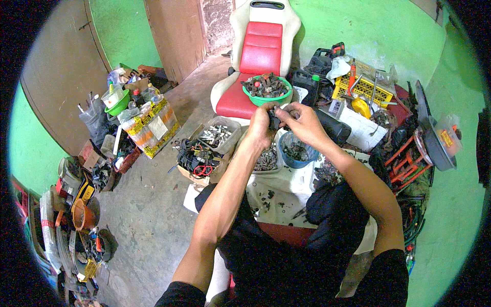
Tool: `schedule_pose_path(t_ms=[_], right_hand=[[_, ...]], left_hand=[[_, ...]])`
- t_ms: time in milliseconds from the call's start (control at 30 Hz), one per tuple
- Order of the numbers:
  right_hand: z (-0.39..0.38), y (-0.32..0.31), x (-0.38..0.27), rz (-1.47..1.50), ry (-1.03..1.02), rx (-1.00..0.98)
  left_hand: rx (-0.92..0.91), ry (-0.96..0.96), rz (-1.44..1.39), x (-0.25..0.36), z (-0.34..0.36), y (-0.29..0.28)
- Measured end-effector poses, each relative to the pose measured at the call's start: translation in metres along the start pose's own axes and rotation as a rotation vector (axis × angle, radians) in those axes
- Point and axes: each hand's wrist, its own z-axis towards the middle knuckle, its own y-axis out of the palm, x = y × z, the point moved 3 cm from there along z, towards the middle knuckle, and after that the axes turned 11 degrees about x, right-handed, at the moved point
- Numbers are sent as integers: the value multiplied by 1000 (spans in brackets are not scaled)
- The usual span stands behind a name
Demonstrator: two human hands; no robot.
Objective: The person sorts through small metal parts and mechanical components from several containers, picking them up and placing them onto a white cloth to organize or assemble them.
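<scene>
Both hands are meeting at the upper centre of the frame, the left hand [261, 125] and right hand [302, 123] pinching a small dark part [275, 121] between them, fingers clenched around it. It is looking like rigid metal or hard plastic, light and possibly greasy, best gripped by its edges. Just below it are sitting a blue bowl [296, 151] and a green basin [267, 92] of similar pieces.

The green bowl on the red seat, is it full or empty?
Full: the green bowl on the red seat is heaped to its rim with small dark metal parts.
</scene>
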Motion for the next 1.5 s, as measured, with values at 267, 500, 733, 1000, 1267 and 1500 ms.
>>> schedule_pose_path(t_ms=[267,500,733,1000,1267,1500], right_hand=[[-2,0,1,157,26,-177],[-11,11,20,845,676,-312],[0,10,30,1200,756,-294],[-43,63,155,218,1177,-419],[-53,167,261,346,1003,-397],[-6,107,221,-84,724,-521]], left_hand=[[-5,43,196,0,2,-6],[-103,-71,238,4,2,-6],[-52,-163,-21,16,24,-24],[151,-214,389,-6,53,-70],[-379,133,1855,-41,73,-93],[-395,147,1902,-70,94,-92]])
